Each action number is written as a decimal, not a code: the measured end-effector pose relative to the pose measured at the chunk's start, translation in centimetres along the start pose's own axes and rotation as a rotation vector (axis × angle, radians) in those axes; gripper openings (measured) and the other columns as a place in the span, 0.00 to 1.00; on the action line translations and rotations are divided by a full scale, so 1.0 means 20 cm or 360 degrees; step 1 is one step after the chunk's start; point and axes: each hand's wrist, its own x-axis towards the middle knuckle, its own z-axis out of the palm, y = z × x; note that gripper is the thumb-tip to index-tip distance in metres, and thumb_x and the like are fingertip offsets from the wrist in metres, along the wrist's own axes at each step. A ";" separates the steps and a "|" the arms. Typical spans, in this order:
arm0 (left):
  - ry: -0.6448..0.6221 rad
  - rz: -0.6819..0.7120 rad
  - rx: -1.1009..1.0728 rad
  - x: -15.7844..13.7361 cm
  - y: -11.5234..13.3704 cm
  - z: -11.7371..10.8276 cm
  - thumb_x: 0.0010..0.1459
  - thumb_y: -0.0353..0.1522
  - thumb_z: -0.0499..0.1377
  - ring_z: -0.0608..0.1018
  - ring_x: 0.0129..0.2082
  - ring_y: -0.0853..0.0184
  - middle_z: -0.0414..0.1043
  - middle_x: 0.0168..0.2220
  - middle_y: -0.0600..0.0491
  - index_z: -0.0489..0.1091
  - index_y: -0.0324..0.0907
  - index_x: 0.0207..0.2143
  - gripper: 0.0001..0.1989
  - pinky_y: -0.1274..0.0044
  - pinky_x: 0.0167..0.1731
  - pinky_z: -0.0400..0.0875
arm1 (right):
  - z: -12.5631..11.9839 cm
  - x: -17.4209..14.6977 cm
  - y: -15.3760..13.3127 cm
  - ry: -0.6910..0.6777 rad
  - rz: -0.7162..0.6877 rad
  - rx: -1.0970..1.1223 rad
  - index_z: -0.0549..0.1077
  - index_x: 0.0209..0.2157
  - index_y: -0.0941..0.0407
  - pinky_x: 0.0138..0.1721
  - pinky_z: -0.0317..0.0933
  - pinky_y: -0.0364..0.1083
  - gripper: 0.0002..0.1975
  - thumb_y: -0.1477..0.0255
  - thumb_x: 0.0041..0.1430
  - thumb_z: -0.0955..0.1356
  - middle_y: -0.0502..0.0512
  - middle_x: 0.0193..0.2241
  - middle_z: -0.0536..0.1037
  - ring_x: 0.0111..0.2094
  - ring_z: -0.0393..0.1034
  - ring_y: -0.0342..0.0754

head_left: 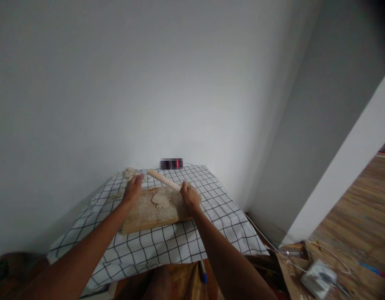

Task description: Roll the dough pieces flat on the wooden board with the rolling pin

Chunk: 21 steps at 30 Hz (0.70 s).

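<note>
- Bare forearms (98, 235) lie nearest the camera, reaching in on either side of the wooden board (137, 221).
- Right hand (190, 195), over the right part of the board, is closed around the rolling pin (163, 179) near one end.
- The rolling pin looks slim, straight and pale, of plain light wood with a blunt far end; it slants from the right side of the board toward a spot beyond its far edge.
- Left hand (134, 189) is at the board's left side, fingers pointing to the pin but apart from it; whether its grip is wide or narrow, or has anything in it, I cannot tell.
- Near the middle of the board lies a dough sheet (162, 199): flat, roughly round, creamy, with a dark curved line along its left edge.
- The board itself is tan, with a pale, powdery-looking surface.
- Beyond the board's far left corner sits a lumpy, off-white mass (130, 172).
- Under the board spreads a white cloth (225, 227) with a dark grid.
</note>
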 end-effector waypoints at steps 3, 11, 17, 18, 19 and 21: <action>0.0267 0.0182 -0.0037 0.00 0.09 -0.17 0.79 0.41 0.45 0.82 0.61 0.60 0.84 0.60 0.42 0.76 0.37 0.58 0.25 0.68 0.66 0.76 | -0.01 -0.01 -0.02 0.0019 -0.0005 -0.0120 0.86 0.56 0.56 0.61 0.71 0.57 0.37 0.54 0.87 0.51 0.71 0.55 0.87 0.59 0.82 0.63; -0.0384 0.0729 0.0706 -0.17 0.11 -0.05 0.80 0.38 0.49 0.78 0.72 0.57 0.81 0.68 0.44 0.79 0.43 0.65 0.24 0.63 0.77 0.67 | 0.02 -0.10 -0.08 0.0010 -0.0414 -0.0495 0.87 0.51 0.55 0.60 0.72 0.56 0.30 0.58 0.87 0.56 0.66 0.56 0.87 0.55 0.83 0.60; -0.0363 0.0643 0.1018 -0.22 -0.12 0.15 0.77 0.36 0.56 0.71 0.78 0.46 0.77 0.72 0.44 0.77 0.50 0.71 0.24 0.46 0.79 0.60 | 0.07 -0.07 -0.06 0.0068 -0.0679 -0.0675 0.84 0.53 0.55 0.61 0.70 0.54 0.25 0.63 0.87 0.57 0.67 0.55 0.85 0.60 0.78 0.59; -0.0370 0.0637 0.1000 -0.20 -0.13 0.16 0.77 0.37 0.56 0.70 0.78 0.46 0.76 0.73 0.44 0.77 0.50 0.71 0.24 0.46 0.79 0.60 | 0.06 -0.05 -0.06 0.0082 -0.0721 -0.0717 0.84 0.54 0.55 0.62 0.70 0.54 0.24 0.63 0.87 0.57 0.67 0.56 0.85 0.61 0.77 0.60; -0.0384 0.0627 0.0983 -0.17 -0.14 0.16 0.78 0.37 0.55 0.70 0.78 0.47 0.76 0.73 0.45 0.77 0.50 0.71 0.24 0.48 0.78 0.61 | 0.06 -0.03 -0.06 0.0085 -0.0752 -0.0760 0.83 0.54 0.55 0.63 0.69 0.54 0.23 0.63 0.86 0.58 0.67 0.56 0.84 0.62 0.76 0.60; -0.0456 0.0587 0.0986 -0.11 -0.13 0.16 0.80 0.39 0.53 0.74 0.75 0.49 0.79 0.70 0.45 0.78 0.50 0.68 0.22 0.53 0.76 0.66 | 0.05 0.04 -0.08 0.0057 -0.0774 -0.0833 0.83 0.54 0.55 0.63 0.69 0.55 0.23 0.63 0.86 0.58 0.66 0.57 0.84 0.62 0.75 0.60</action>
